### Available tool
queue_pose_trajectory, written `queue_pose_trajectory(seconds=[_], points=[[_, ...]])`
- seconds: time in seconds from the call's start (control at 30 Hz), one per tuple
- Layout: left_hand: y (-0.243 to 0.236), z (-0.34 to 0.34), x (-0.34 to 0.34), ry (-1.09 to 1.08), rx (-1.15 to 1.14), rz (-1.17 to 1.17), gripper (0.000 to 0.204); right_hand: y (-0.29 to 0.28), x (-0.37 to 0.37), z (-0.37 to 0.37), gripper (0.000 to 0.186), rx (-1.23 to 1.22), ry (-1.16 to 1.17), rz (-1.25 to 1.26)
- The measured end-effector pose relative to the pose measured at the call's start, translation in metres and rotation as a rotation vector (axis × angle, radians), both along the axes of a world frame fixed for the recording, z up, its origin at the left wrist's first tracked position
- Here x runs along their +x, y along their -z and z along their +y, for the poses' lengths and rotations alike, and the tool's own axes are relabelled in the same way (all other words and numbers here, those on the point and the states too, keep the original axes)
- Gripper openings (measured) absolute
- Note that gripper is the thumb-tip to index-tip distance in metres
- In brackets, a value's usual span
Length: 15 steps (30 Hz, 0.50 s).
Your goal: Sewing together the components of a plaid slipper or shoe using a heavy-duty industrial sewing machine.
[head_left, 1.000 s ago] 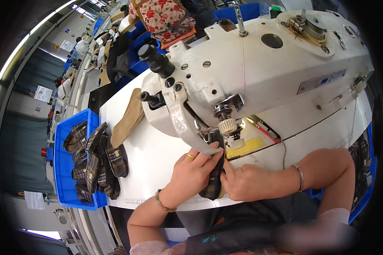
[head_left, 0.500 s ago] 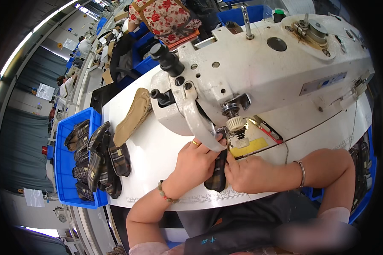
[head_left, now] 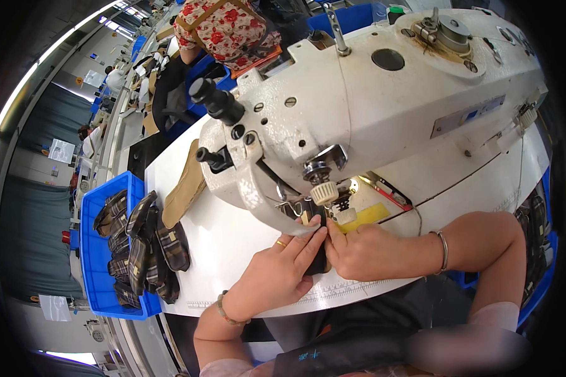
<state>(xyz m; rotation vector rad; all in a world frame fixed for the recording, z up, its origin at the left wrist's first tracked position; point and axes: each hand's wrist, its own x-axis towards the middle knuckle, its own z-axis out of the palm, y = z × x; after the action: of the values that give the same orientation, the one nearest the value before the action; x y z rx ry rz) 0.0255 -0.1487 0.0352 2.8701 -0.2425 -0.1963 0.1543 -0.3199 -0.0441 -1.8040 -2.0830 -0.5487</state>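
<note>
A dark plaid fabric shoe [head_left: 321, 262] lies under the head of a white sewing machine [head_left: 383, 103], a pale patch showing near the presser area. From the left, my left hand [head_left: 271, 275] lies across the shoe, its fingers stretched toward the needle area and its thumb lower at the side. My right hand [head_left: 374, 252] is curled at the shoe's right edge, index finger and thumb pinched against it. The machine's curved white guard hides the needle, and my hands cover much of the shoe.
At the left, a blue bin [head_left: 94, 251] is heaped with plaid shoes [head_left: 141, 245]. A tan sole-shaped piece [head_left: 185, 185] lies behind them on the white table [head_left: 217, 251]. Red-handled snips [head_left: 390, 191] rest by a yellow patch [head_left: 366, 217]. More plaid pieces [head_left: 534, 239] sit at the right. Another person [head_left: 223, 31] sits beyond.
The shoe has turned and shifted under the machine, so less of its near end shows. My left hand has flattened, with its fingers more extended; my right hand has moved slightly left.
</note>
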Motion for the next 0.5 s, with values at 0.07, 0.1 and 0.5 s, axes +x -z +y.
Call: queue_pose_trajectory(seconds=[0.07, 0.1, 0.5], points=[[0.003, 0.003, 0.000, 0.039, 0.083, -0.119, 0.073, -0.003, 0.000, -0.003, 0.028, -0.007, -0.024, -0.037], [0.004, 0.005, 0.001, 0.039, 0.083, -0.118, 0.073, -0.005, 0.000, -0.004, 0.025, -0.013, -0.046, -0.075], [0.032, 0.003, 0.005, 0.076, 0.139, -0.355, 0.057, -0.012, -0.016, -0.014, 0.024, 0.009, -0.070, -0.130]])
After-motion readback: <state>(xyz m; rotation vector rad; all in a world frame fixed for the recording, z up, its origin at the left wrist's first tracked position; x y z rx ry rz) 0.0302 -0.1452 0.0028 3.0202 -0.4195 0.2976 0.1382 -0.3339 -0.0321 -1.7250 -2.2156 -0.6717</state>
